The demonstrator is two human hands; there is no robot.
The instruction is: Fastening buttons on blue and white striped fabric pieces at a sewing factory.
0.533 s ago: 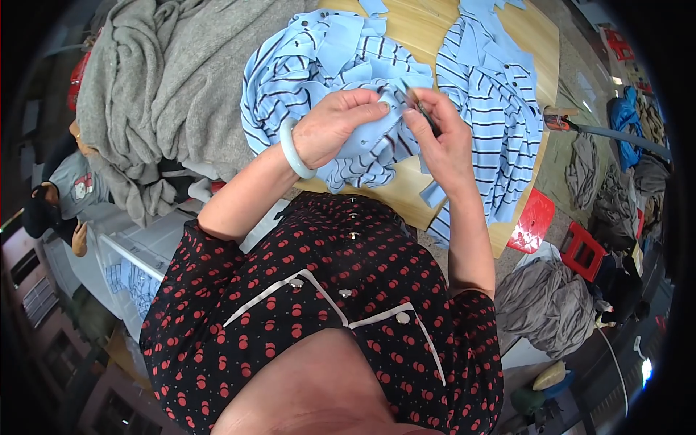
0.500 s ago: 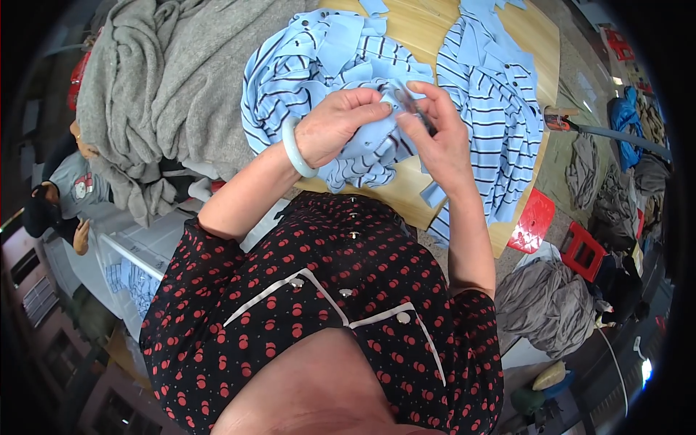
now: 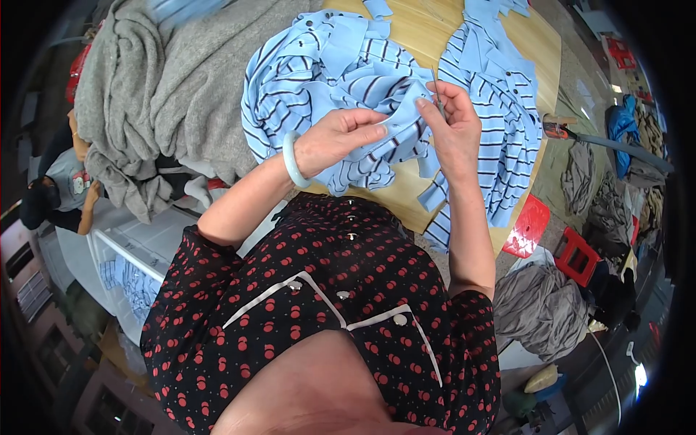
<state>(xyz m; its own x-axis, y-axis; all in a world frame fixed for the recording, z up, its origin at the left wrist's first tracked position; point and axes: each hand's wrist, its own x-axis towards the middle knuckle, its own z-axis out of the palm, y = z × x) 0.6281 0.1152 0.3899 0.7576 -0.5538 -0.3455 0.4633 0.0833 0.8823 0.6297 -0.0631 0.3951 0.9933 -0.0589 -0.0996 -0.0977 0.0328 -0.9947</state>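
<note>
A light blue knit shirt (image 3: 290, 94) with dark and white stripes lies bunched in front of me. My left hand (image 3: 339, 139), with a pale bangle on its wrist, pinches a plain blue band of it between thumb and fingers. My right hand (image 3: 455, 129) grips a slim, dark, pointed tool that looks like thread snips (image 3: 437, 85). Its thumb and fingertips also meet the band's far end, so the band is stretched between both hands. The snips' lower part is hidden in my fingers.
Another striped blue shirt (image 3: 482, 116) lies to the right on the wooden table (image 3: 547, 40). Grey knit cloth (image 3: 203, 80) is heaped at left, near a person (image 3: 61, 181). A white bin (image 3: 109, 254) holds striped cloth. Red stools (image 3: 576, 254) stand at right.
My hands have spread a little, drawing the blue band out between them. The snips now point upward. A blurred blue cloth has appeared at the upper left; the person there has shifted an arm.
</note>
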